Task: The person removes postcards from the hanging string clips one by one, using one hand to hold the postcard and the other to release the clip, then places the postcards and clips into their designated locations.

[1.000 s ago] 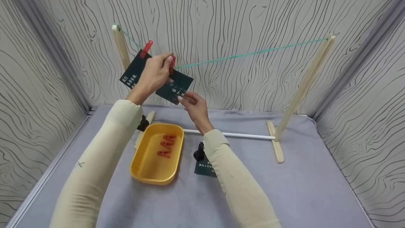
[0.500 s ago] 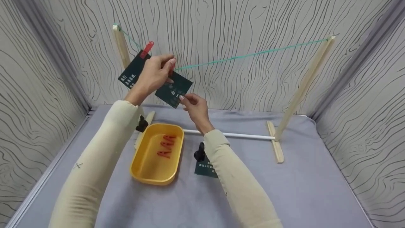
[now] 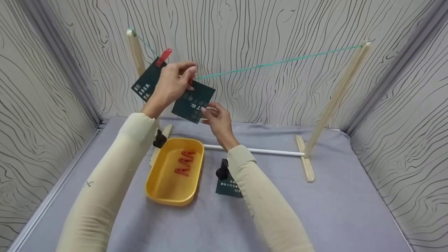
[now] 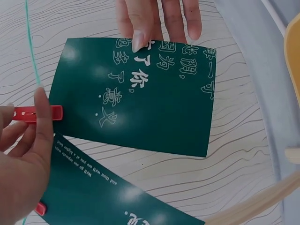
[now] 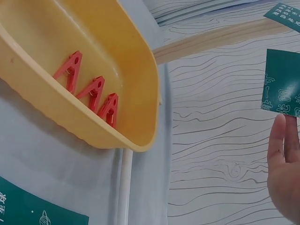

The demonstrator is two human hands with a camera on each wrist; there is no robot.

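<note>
A green printed card (image 3: 190, 108) hangs at the teal string (image 3: 280, 62), its string-side edge held in a red clothespin (image 4: 57, 112). My left hand (image 3: 171, 81) pinches that clothespin by its handle end, and in the head view it covers most of it. Across from it, my right hand (image 3: 219, 121) pinches the card's other edge between thumb and fingers. Just left of this card, a second green card (image 3: 144, 82) hangs from the string by another red clothespin (image 3: 163, 57), partly behind my left hand.
Below the string stands a yellow tray (image 3: 152, 190) with three red clothespins (image 5: 96, 91) in it. Another green card (image 3: 227, 189) lies on the grey cloth, partly under my right sleeve. Wooden posts (image 3: 337, 98) hold the string at both ends; a white rod (image 3: 273, 151) runs low between them.
The right hand has drawn the card's free end slightly down and to the right. The left fingers have shifted over the clothespin, which shows less now.
</note>
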